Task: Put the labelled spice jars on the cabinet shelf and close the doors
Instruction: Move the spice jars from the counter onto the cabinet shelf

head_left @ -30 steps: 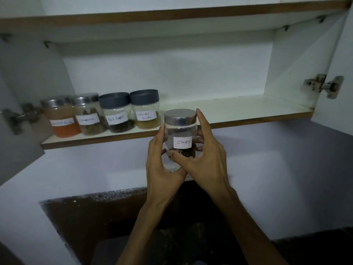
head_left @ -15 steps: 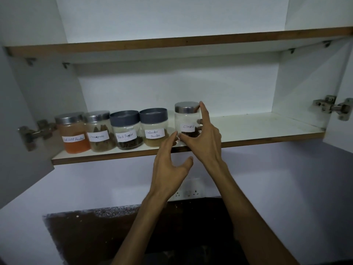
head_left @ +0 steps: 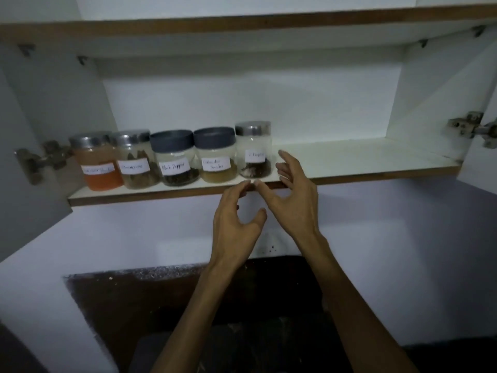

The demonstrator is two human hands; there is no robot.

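Clear steel-lidded cloves jar (head_left: 254,149) stands on the white cabinet shelf (head_left: 349,160), last in the row of labelled jars, labels facing out for reading, while left hand (head_left: 236,222) and right hand (head_left: 291,196) hover empty, fingers loose.

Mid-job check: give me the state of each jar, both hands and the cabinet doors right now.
Orange powder jar: upright on shelf, lidded.
Second jar: upright, lidded.
Black Pepper jar: upright, lidded.
Coriander jar: upright, lidded.
Cloves jar: upright, lidded, released.
Left hand: open, empty.
Right hand: open, empty.
Doors: open.
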